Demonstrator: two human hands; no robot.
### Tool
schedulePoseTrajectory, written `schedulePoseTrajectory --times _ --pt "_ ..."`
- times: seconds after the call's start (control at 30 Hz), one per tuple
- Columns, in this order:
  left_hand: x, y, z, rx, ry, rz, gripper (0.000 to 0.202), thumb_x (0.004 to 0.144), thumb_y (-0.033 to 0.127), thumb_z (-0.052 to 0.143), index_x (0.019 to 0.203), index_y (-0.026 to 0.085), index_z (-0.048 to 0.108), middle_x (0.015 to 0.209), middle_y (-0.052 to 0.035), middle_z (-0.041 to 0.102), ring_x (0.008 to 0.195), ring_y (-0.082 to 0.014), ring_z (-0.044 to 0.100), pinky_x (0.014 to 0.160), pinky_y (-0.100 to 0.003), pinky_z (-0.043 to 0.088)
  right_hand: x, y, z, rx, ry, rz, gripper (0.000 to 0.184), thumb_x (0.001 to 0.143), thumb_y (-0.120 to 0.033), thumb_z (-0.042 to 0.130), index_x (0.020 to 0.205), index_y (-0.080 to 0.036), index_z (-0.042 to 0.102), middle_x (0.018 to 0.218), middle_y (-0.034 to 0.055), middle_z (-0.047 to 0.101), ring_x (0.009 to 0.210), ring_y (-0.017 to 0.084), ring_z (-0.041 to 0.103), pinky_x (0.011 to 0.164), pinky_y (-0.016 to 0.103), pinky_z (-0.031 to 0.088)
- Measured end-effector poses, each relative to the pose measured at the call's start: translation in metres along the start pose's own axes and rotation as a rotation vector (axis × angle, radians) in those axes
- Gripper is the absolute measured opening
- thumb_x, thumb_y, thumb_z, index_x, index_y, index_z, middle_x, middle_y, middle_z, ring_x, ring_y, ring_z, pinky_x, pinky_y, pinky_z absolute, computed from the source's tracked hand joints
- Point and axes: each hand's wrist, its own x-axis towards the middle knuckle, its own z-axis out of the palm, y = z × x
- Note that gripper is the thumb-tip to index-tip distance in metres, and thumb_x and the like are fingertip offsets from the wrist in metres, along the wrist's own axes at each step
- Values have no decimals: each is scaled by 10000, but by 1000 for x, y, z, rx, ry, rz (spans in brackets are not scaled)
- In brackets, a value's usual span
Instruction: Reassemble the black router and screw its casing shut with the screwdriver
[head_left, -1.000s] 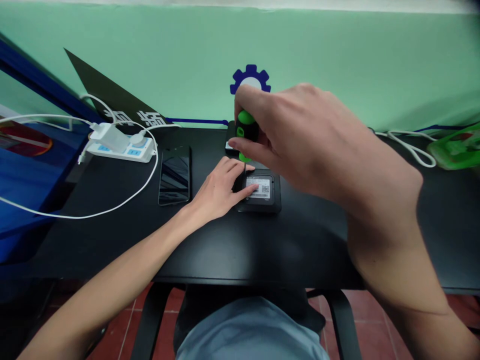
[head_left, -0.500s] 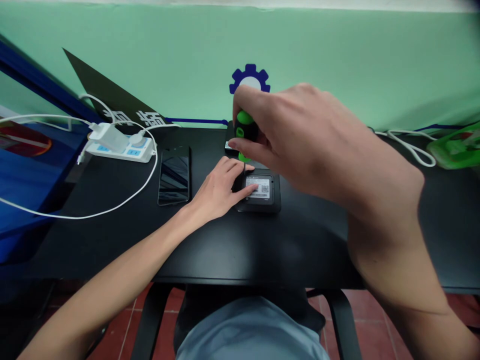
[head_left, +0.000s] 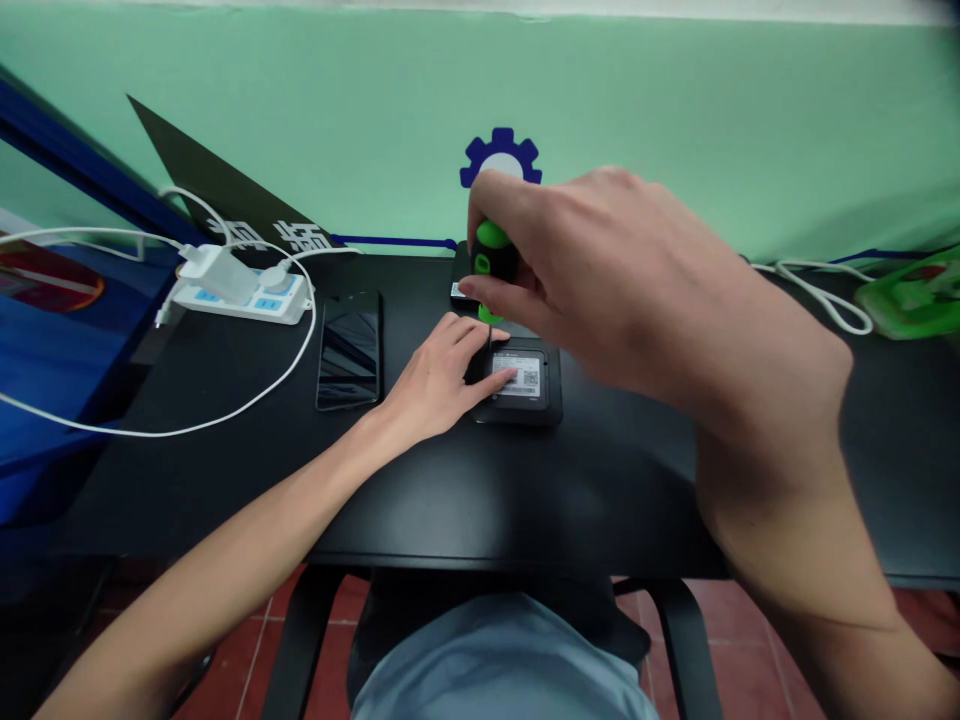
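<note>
A small black box-shaped device (head_left: 534, 395) with a white label on top lies on the black desk (head_left: 480, 480). My left hand (head_left: 439, 380) rests flat on the desk with its fingers stretched out, fingertips pressing the device's left side. My right hand (head_left: 600, 270) is closed round a green and black screwdriver (head_left: 491, 262), held upright, its thin shaft pointing down at the device's near-left corner. The tip is hidden behind my left fingers.
A dark phone (head_left: 349, 350) lies left of the device. A white power strip (head_left: 240, 292) with a charger and white cables (head_left: 247, 400) is at the back left. Another small black item (head_left: 459, 285) sits behind the screwdriver. A green object (head_left: 911, 295) and a white cord are at the far right.
</note>
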Motion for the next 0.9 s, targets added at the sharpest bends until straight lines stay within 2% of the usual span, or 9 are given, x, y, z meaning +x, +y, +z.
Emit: schedulePoseTrajectory --times 0.23,0.43,0.63,0.73,0.9 --pt "0 -1 1 -4 7 4 506 1072 549 664 1454 217 660 1453 -135 689 1422 -364 593 1230 -568 493 -1 1 0 -19 4 1 282 1148 -455 478 1215 -197 567 913 58 661 643 214 428 588 376 218" --pt "0 -1 1 1 0 3 509 1076 542 658 1469 219 648 1450 -137 689 1432 -369 586 1230 -581 491 1 2 2 -33 11 -1 286 1145 -466 481 1208 -197 556 916 55 662 644 208 453 590 367 205" --pt "0 0 0 3 6 8 487 1074 541 656 1445 226 662 1434 -132 696 1432 -373 585 1210 -578 509 2 1 2 -37 -16 -4 298 1143 -453 439 1244 -201 561 937 87 692 650 249 489 584 398 225" --pt "1 -1 0 2 -1 7 481 1075 541 656 1437 226 662 1425 -129 702 1429 -371 588 1208 -572 511 1 0 2 -60 -11 -11 281 1132 -447 434 1245 -219 553 900 75 670 635 256 465 570 411 240" --pt "0 -2 1 3 13 25 456 1076 528 655 1411 219 669 1426 -134 702 1416 -375 592 1183 -575 528 0 -2 4 -41 -31 29 253 1096 -421 422 1283 -297 540 917 84 698 682 301 522 605 425 244"
